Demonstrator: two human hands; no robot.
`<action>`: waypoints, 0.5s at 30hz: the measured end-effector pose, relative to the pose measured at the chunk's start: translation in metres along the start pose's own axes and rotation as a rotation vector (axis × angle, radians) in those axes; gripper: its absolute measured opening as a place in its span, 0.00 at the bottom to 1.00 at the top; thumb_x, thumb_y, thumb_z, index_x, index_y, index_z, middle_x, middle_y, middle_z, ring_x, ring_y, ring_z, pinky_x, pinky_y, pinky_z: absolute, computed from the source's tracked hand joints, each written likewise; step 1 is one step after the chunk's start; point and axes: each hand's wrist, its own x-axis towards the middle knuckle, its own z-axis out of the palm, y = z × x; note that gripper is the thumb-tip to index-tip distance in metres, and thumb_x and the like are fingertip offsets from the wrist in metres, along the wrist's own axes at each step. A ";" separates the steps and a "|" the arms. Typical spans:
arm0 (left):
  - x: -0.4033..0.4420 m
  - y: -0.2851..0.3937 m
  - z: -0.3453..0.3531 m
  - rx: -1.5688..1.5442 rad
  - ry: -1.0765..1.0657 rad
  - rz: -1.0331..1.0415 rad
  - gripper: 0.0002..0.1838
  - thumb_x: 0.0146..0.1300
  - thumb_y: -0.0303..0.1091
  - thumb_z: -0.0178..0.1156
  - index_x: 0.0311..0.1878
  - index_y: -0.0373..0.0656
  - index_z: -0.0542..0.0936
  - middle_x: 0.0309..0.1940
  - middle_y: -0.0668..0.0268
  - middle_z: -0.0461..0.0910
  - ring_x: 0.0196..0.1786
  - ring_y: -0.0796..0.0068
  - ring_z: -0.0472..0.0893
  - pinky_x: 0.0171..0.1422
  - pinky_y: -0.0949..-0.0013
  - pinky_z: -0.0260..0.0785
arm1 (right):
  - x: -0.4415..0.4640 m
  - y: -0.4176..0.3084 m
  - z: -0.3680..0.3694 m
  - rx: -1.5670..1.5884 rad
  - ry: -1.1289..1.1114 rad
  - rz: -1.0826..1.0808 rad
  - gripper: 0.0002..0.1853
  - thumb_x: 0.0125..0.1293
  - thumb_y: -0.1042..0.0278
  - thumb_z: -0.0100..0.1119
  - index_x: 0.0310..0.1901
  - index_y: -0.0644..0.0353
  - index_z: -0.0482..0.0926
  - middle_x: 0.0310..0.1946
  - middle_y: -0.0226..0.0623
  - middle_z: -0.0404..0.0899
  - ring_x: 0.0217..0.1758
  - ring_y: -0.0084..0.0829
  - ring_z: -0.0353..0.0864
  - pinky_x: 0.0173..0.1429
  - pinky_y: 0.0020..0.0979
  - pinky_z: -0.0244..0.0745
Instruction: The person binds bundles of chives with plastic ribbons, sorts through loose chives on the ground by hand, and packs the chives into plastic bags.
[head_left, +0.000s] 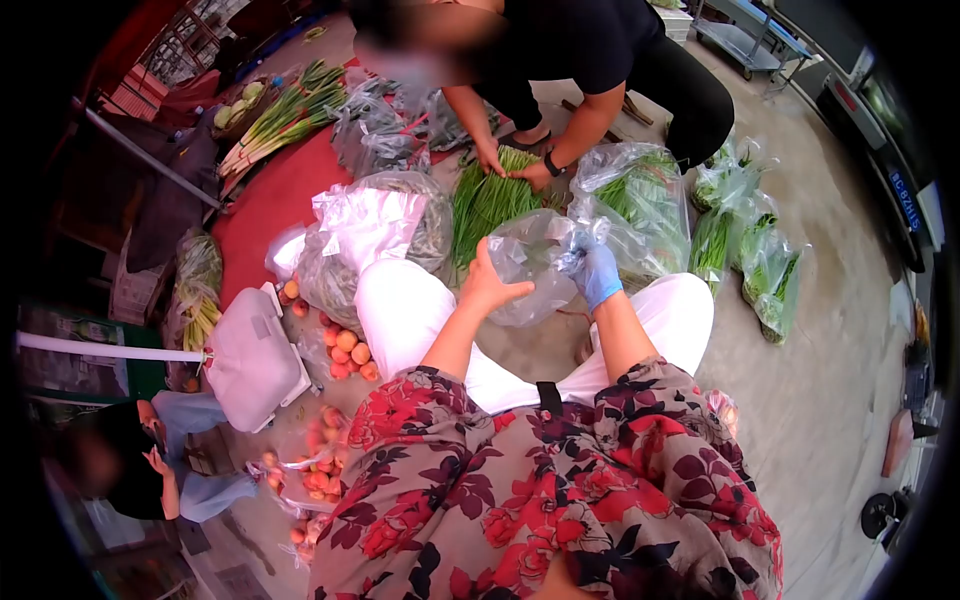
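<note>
Transparent plastic bag (537,264) sits between the person's white-trousered knees (395,298), its left edge against the spread thumb and fingers of the bare left hand (485,282), its right edge pinched in the blue-gloved right hand (597,272). Green stalks (487,207) lie just beyond; a filled bag (645,200) crowds the right. Further right, concrete floor (800,430) stretches wide.

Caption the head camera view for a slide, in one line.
A blue-gloved right hand grips a clear plastic bag, the bare left hand at its edge, near long green stalks.
</note>
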 end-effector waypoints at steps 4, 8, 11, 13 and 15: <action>0.044 -0.036 0.069 0.008 -0.156 -0.133 0.39 0.47 0.41 0.63 0.62 0.38 0.59 0.43 0.48 0.77 0.46 0.54 0.78 0.52 0.62 0.68 | -0.025 -0.027 -0.023 -0.302 -0.057 0.085 0.13 0.63 0.65 0.52 0.45 0.64 0.75 0.36 0.36 0.78 0.33 0.28 0.78 0.38 0.28 0.74; 0.043 -0.010 0.055 -0.622 -0.118 -0.318 0.24 0.52 0.37 0.58 0.52 0.37 0.72 0.31 0.57 0.77 0.35 0.67 0.78 0.35 0.63 0.68 | -0.042 -0.061 -0.039 -0.825 -0.110 -0.030 0.27 0.55 0.51 0.63 0.51 0.62 0.75 0.42 0.34 0.79 0.41 0.27 0.76 0.49 0.31 0.70; 0.045 -0.049 0.041 -0.971 -0.128 -0.487 0.18 0.57 0.32 0.53 0.51 0.39 0.70 0.27 0.67 0.71 0.22 0.79 0.69 0.24 0.70 0.65 | -0.040 -0.045 -0.053 -1.299 -0.280 -0.083 0.29 0.54 0.47 0.64 0.51 0.61 0.74 0.42 0.34 0.79 0.43 0.28 0.76 0.51 0.29 0.69; 0.038 -0.078 0.023 -1.087 -0.184 -0.521 0.15 0.58 0.32 0.54 0.49 0.40 0.71 0.29 0.67 0.72 0.24 0.78 0.70 0.24 0.70 0.66 | -0.040 -0.031 -0.053 -1.589 -0.225 -0.033 0.30 0.50 0.49 0.66 0.49 0.63 0.75 0.42 0.42 0.79 0.44 0.36 0.78 0.51 0.33 0.70; 0.032 -0.086 0.019 -1.105 -0.082 -0.594 0.12 0.59 0.31 0.53 0.46 0.41 0.72 0.29 0.67 0.73 0.26 0.77 0.72 0.25 0.70 0.68 | -0.037 -0.017 -0.042 -1.809 -0.187 0.080 0.27 0.50 0.51 0.66 0.47 0.63 0.76 0.41 0.47 0.79 0.44 0.40 0.78 0.50 0.34 0.70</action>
